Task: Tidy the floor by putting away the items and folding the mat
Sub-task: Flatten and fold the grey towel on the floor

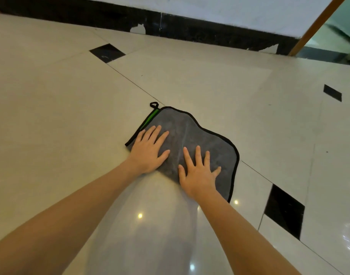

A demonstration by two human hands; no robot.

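A person's two bare arms reach forward and down to a small grey mat (192,139) lying on a pale tiled floor (51,116). Both hands lie flat on it, fingers straight and spread wide, holding nothing. The left hand (148,151) presses the mat's left part, its fingers pointing up and to the right. The right hand (197,171) presses the near right part, just beside the left, with a crease of cloth running between them. The flat palms seem meant to smooth the mat and pin the fold so it stays down.

The mat looks already folded: a strip of green (150,118) shows at the far left edge, just beyond the left fingertips, as if an inner layer peeks out. A black border runs round it, and a small black loop (154,105) sticks out at the far left corner. The mat's long side runs from far left to near right, slanting across the view.

No other loose items show near the hands.
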